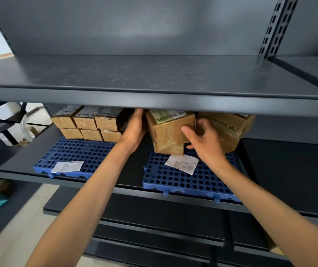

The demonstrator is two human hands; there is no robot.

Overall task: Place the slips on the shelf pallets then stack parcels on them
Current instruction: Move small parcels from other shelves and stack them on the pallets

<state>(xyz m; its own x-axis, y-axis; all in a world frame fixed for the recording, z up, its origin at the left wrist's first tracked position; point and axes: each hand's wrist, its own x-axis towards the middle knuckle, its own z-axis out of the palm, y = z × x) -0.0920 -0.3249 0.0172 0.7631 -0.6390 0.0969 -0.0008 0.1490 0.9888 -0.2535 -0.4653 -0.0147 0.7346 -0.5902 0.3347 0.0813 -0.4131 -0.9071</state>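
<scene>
A dark grey steel shelving unit [154, 78] fills the view, its upper shelf bare and its front lip hiding the tops of the goods on the shelf below. On that lower shelf, two blue perforated plastic pallets lie side by side with a gap between them. The right pallet [183, 180] serves as the landmark here. The left pallet [77, 153] sits well to its left, carrying six small cardboard boxes [88, 125] in two tiers of three at its back edge. At the back right of the right pallet rests a large tape-wrapped parcel [229, 130], tilted and partly hidden by the upper shelf. Just left of it, above the back of the right pallet, a person holds a medium cardboard parcel [170, 132] bearing a shipping label on top; it is tilted, and its lower corner seems to touch the pallet. The left hand [136, 130] is pressed flat against the parcel's left face, fingers reaching up behind the shelf lip. The right hand [202, 139] grips the parcel's right edge, thumb on the front face and fingers curled behind. A white printed slip [182, 163] lies on the right pallet just in front of the held parcel. A second slip [67, 166] lies at the front edge of the left pallet.
</scene>
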